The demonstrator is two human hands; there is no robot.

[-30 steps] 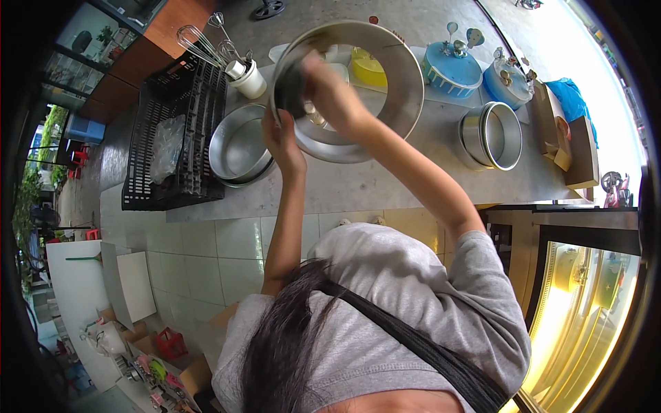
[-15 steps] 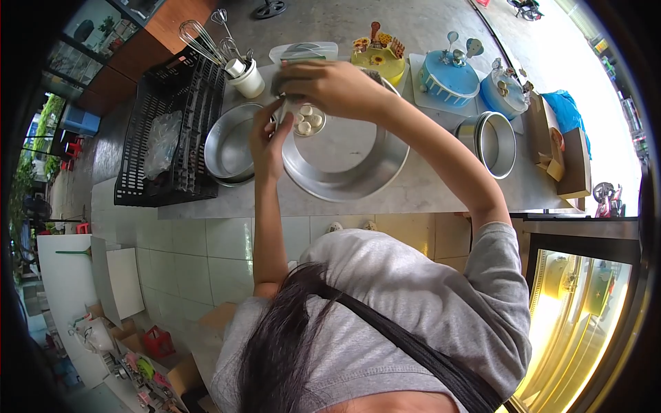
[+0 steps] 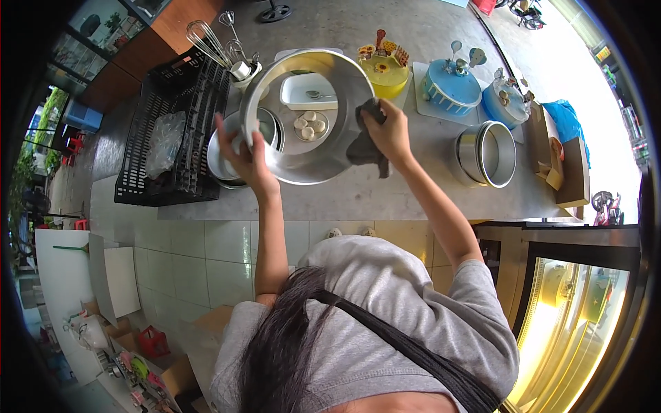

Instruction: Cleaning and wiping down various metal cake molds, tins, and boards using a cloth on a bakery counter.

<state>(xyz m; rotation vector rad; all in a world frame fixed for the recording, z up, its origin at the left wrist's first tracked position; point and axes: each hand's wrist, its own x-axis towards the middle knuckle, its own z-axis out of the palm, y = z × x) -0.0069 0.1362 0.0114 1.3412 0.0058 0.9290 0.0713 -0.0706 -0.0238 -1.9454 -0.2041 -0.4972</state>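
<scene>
A large bottomless metal ring [image 3: 313, 172], like a cake ring, is held tilted above the table. My right hand [image 3: 390, 134] pinches a dark grey cloth [image 3: 365, 148] against the ring's right wall. At the lower left rim is my left hand [image 3: 255, 165], its fingers spread outside the wall and somewhat blurred. Its thumb lies along the rim; how firmly it touches, I cannot tell. Through the ring show a small round dish with several pale round pieces [image 3: 308, 128] and a white tray [image 3: 292, 93] with a spoon in it.
Round metal pans [image 3: 222, 162] stand left, beside a black crate [image 3: 155, 138] and a white pot of whisks [image 3: 241, 71]. Decorated yellow [image 3: 385, 76] and blue [image 3: 451, 86] cakes sit at the back. Nested pans [image 3: 497, 155] and an open cardboard box [image 3: 575, 172] stand right.
The ring has come up off the table and tilted. My right hand moved with the cloth from the far rim to the right wall; my left hand shifted left and its fingers spread.
</scene>
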